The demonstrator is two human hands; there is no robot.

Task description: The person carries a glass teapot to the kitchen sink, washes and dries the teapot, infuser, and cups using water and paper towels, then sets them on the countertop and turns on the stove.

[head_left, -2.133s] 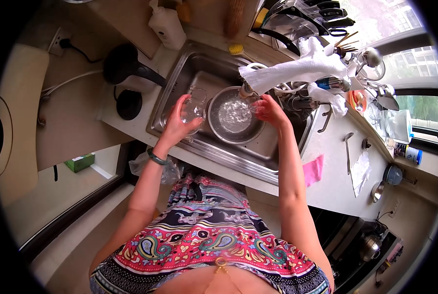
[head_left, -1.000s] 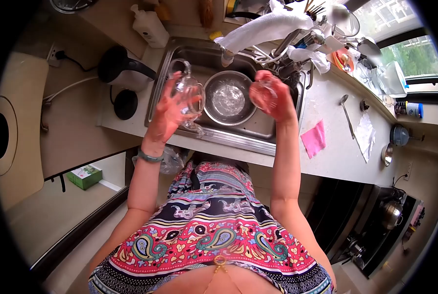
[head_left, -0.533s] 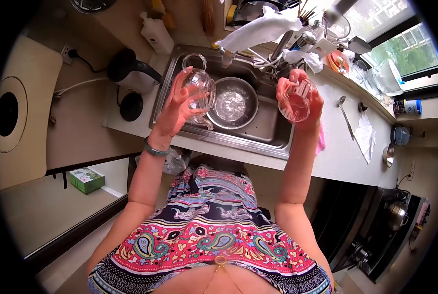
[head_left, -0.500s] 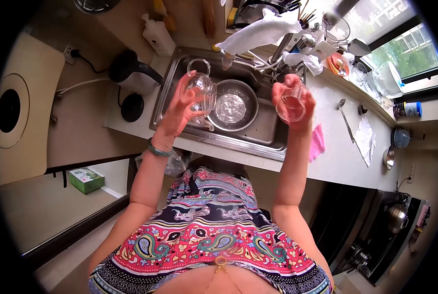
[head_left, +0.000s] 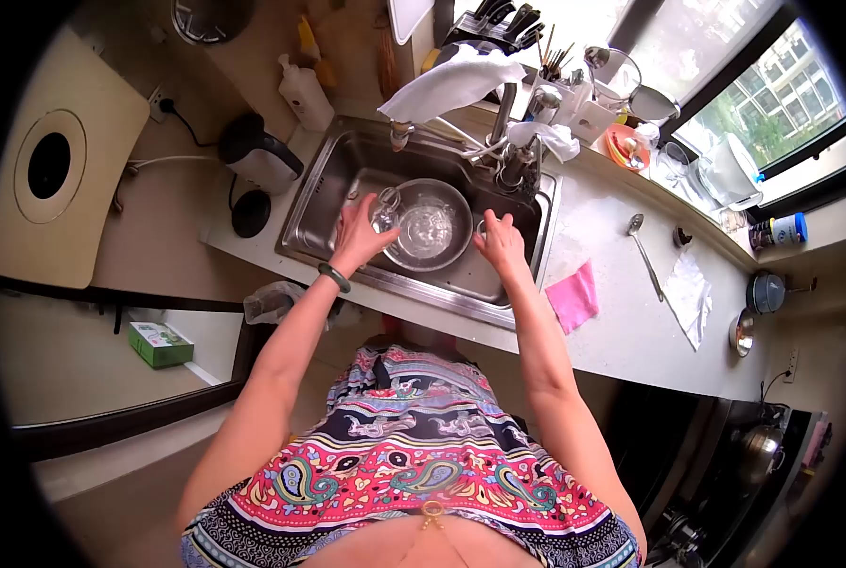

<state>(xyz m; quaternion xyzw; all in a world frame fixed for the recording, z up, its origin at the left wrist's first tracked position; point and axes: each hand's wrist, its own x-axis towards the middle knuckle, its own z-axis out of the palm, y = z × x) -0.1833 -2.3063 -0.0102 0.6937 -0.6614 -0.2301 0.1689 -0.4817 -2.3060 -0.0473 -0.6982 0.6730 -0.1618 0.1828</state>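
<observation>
My left hand [head_left: 361, 235] is curled round a clear glass pot [head_left: 385, 206] with a loop handle, low over the left rim of a round metal basin [head_left: 463, 204]. The basin stands in the steel sink [head_left: 347, 156] with water in it. At the right of the basin, my right hand [head_left: 502, 243] is closed on a small glass cup [head_left: 481, 227]. Most of that cup is hidden behind my fingers. The tap [head_left: 400, 135] is above the sink's back edge, with a white cloth [head_left: 456, 83] draped over its pipe.
A pink cloth [head_left: 574, 296], a ladle [head_left: 646, 256] and a crumpled white sheet [head_left: 690, 298] lie on the right counter. To the left stand an electric kettle [head_left: 257, 156] and a white pump bottle [head_left: 305, 95]. Behind the sink is a knife block [head_left: 494, 28].
Both hands have come down from above the sink to the basin, taking the glass pot and the glass cup with them. My view has shifted a little.
</observation>
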